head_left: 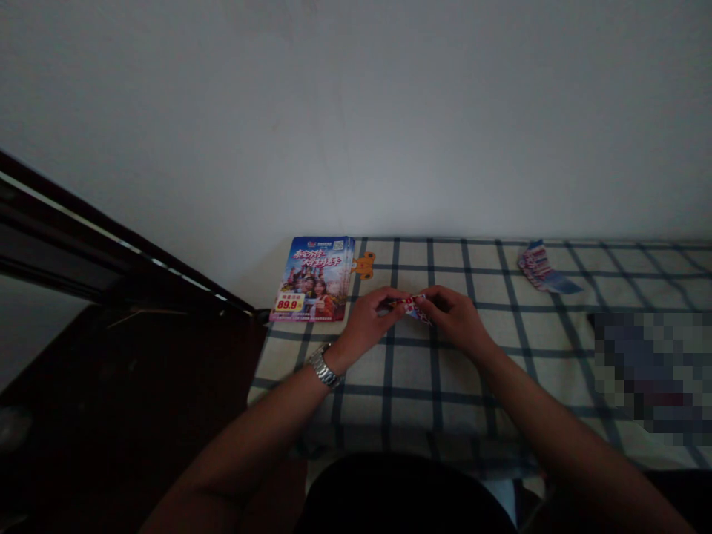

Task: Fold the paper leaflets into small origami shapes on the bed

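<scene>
Between my two hands is a small piece of folded printed paper (414,305), red, white and blue. My left hand (371,319), with a metal watch at the wrist, pinches its left end. Fingers of my right hand (455,317) close on its right end. Both hands are just above the checked cloth (411,363). To the left lies a stack of colourful flyers (311,278), the top one marked 89.9. A folded paper piece (545,268) with similar print rests at the far right. Part of the held paper is hidden by my fingers.
An orange bear-shaped item (364,265) lies beside the stack. A pale wall (356,119) rises behind the cloth-covered surface. Dark furniture with a metal strip (111,241) runs along the left. A blurred-out patch (645,378) covers something at right.
</scene>
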Available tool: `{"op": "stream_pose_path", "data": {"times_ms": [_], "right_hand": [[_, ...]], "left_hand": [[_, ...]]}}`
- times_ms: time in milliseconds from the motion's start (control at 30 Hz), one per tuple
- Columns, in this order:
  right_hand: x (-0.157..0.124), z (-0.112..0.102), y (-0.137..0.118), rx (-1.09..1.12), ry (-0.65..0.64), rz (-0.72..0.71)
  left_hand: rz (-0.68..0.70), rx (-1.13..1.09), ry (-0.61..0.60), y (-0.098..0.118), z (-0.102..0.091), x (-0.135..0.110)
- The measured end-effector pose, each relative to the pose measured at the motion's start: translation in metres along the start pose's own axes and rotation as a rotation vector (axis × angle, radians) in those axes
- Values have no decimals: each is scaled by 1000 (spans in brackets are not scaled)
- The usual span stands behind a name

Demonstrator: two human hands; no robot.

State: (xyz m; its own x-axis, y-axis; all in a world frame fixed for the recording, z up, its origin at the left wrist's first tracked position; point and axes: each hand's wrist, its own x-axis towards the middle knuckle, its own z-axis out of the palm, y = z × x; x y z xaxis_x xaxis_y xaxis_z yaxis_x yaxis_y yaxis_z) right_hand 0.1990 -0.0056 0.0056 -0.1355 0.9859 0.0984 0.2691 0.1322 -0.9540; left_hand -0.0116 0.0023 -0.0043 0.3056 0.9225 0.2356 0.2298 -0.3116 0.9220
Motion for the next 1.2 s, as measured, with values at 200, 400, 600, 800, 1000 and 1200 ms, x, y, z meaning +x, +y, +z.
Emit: {"op": "stream_pose_path", "data": {"times_ms": [200,400,600,800,1000,1200], "right_hand": [[0,1,3,-28,-3,-5],[0,1,5,-50,-33,-23],[-1,3,2,20,-55,-6],[-2,3,0,12,-73,14],[-1,0,2,48,7,-9],[-1,-1,1,51,55,-14]], "left_hand": [[-10,-26,11,4,1,1],[-10,-18,0,5,-1,1],[-18,-12,-1,2,-1,1],[-7,-18,-15,3,-1,0],[-21,-155,39,4,-1,2],[-76,-313,39,3,-3,4]]}}
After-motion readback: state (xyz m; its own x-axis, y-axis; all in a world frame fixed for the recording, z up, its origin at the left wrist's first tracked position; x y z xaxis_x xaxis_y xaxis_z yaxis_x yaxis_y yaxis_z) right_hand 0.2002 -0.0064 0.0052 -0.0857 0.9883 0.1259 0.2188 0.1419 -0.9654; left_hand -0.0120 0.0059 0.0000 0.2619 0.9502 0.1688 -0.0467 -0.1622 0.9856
